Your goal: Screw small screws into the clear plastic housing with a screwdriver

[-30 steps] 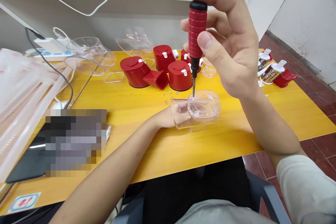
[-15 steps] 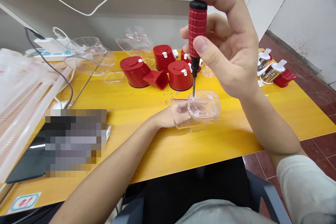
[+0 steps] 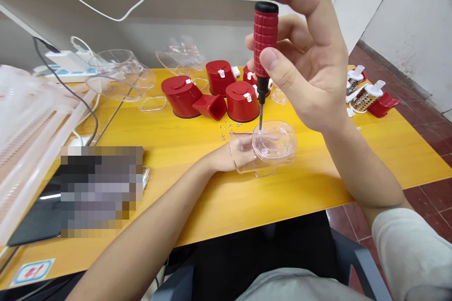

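My right hand (image 3: 303, 61) pinches a small screwdriver (image 3: 264, 40) with a ribbed red handle, upright between thumb and fingers. Its thin metal shaft rests on the top of a clear plastic housing (image 3: 274, 146), at a raised round part. My left hand (image 3: 236, 157) reaches into that housing from the open end and steadies it on the yellow table (image 3: 282, 202). The fingers show only dimly through the clear wall. Several tiny metal screws (image 3: 228, 128) lie scattered just behind the housing.
Red lidded canisters (image 3: 240, 101) and a red square piece (image 3: 212, 106) stand behind the screws. Clear plastic parts (image 3: 120, 75) sit at back left. Metal grater drums (image 3: 365, 97) lie at right, a blurred object (image 3: 100, 191) at left. The floor lies beyond the table's right edge.
The fingers of my right hand have shifted slightly on the handle, with the top finger lifting. The screwdriver tip and the housing stay in nearly the same place.
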{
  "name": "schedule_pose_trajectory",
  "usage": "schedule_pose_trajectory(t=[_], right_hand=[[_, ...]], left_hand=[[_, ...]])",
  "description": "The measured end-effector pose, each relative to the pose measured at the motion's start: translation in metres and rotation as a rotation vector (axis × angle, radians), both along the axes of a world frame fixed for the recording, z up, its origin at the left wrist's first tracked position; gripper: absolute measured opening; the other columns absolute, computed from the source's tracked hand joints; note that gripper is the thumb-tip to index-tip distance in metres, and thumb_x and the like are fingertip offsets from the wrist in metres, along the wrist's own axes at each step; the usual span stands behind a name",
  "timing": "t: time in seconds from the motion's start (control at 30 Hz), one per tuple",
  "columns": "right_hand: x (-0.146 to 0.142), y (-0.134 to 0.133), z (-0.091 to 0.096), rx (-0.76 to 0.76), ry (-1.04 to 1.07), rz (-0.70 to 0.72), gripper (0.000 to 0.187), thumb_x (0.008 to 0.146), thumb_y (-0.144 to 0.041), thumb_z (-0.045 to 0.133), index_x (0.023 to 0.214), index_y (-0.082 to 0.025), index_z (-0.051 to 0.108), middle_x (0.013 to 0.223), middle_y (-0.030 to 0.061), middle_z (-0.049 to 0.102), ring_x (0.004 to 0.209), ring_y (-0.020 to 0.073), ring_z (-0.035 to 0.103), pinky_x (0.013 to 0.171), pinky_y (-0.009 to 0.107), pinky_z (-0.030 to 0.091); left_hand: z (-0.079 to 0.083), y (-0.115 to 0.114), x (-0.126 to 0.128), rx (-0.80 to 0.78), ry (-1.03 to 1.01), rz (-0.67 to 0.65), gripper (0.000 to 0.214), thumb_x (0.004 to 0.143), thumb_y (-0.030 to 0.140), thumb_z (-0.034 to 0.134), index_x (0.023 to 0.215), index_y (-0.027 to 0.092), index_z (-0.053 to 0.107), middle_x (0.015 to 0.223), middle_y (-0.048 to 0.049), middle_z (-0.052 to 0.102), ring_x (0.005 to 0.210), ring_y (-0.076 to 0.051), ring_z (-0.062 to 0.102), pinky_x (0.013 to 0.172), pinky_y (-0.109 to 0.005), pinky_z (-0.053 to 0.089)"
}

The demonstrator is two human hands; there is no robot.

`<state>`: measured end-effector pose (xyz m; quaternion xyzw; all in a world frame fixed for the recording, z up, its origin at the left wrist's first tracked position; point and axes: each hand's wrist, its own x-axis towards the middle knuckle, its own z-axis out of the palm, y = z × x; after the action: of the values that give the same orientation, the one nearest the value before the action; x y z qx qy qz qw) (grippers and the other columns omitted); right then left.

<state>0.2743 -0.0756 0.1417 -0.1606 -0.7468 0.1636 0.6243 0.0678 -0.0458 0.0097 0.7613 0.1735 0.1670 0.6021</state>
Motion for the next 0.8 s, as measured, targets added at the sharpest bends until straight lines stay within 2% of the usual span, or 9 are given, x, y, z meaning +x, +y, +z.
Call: schedule_pose_trajectory(t=[0.13, 0.27, 0.33, 0.47, 0.57, 0.7, 0.8], right_hand=[[-0.0014, -0.0050, 0.0024, 0.027, 0.031, 0.033, 0.042, 0.113, -0.048, 0.073, 0.151, -0.028, 0.071, 0.159, -0.0071, 0.069, 0.115, -0.0013, 0.068, 0.098, 0.010, 0.068], [-0.0006, -0.0078, 0.0034, -0.036, 0.023, 0.077, 0.039, 0.117, -0.044, 0.067, 0.151, -0.025, 0.072, 0.160, -0.0051, 0.070, 0.132, 0.0032, 0.074, 0.108, 0.014, 0.070], [-0.0001, -0.0049, 0.0020, -0.036, 0.014, 0.065, 0.039, 0.119, -0.041, 0.064, 0.153, -0.026, 0.070, 0.162, -0.0065, 0.069, 0.133, 0.0027, 0.073, 0.109, 0.014, 0.070], [-0.0012, -0.0020, 0.0007, 0.057, 0.032, 0.026, 0.045, 0.116, -0.054, 0.067, 0.153, -0.028, 0.068, 0.160, -0.0056, 0.068, 0.119, -0.0003, 0.070, 0.095, 0.010, 0.066], [-0.0017, -0.0065, 0.0028, -0.008, -0.007, -0.022, 0.048, 0.116, -0.059, 0.066, 0.150, -0.024, 0.070, 0.161, -0.0023, 0.069, 0.125, 0.0029, 0.072, 0.100, 0.014, 0.071], [-0.0008, -0.0077, 0.0033, -0.025, -0.013, 0.017, 0.044, 0.117, -0.053, 0.063, 0.152, -0.026, 0.067, 0.164, -0.0046, 0.068, 0.138, 0.0048, 0.073, 0.108, 0.016, 0.073], [-0.0014, -0.0088, 0.0036, -0.013, 0.002, -0.003, 0.045, 0.115, -0.047, 0.067, 0.155, -0.026, 0.064, 0.165, -0.0045, 0.067, 0.127, 0.0020, 0.072, 0.104, 0.013, 0.072]], left_hand=[[-0.0019, 0.0021, -0.0022, 0.035, 0.014, -0.004, 0.073, 0.104, 0.063, 0.088, 0.162, 0.019, 0.083, 0.167, -0.0151, 0.081, 0.159, -0.044, 0.075, 0.142, -0.055, 0.057], [-0.0014, 0.0008, -0.0008, -0.001, 0.014, -0.006, 0.077, 0.103, 0.067, 0.088, 0.165, 0.021, 0.082, 0.166, -0.0141, 0.082, 0.158, -0.045, 0.075, 0.141, -0.056, 0.057], [-0.0012, 0.0001, -0.0002, -0.015, 0.002, -0.009, 0.080, 0.102, 0.069, 0.089, 0.166, 0.023, 0.080, 0.168, -0.0136, 0.080, 0.160, -0.045, 0.074, 0.141, -0.056, 0.057], [-0.0023, 0.0001, -0.0017, 0.007, 0.017, 0.022, 0.075, 0.102, 0.067, 0.089, 0.162, 0.022, 0.083, 0.168, -0.0137, 0.080, 0.160, -0.043, 0.074, 0.141, -0.054, 0.057], [-0.0031, 0.0004, -0.0026, 0.019, 0.023, 0.048, 0.072, 0.102, 0.065, 0.088, 0.159, 0.021, 0.084, 0.166, -0.0140, 0.082, 0.159, -0.043, 0.074, 0.142, -0.054, 0.056], [-0.0023, 0.0000, -0.0012, 0.008, 0.020, 0.020, 0.075, 0.102, 0.067, 0.088, 0.160, 0.020, 0.084, 0.165, -0.0157, 0.082, 0.158, -0.045, 0.075, 0.141, -0.057, 0.057], [-0.0021, 0.0002, -0.0010, 0.001, 0.019, 0.021, 0.081, 0.102, 0.069, 0.088, 0.165, 0.018, 0.081, 0.170, -0.0172, 0.079, 0.160, -0.046, 0.074, 0.142, -0.057, 0.056]])
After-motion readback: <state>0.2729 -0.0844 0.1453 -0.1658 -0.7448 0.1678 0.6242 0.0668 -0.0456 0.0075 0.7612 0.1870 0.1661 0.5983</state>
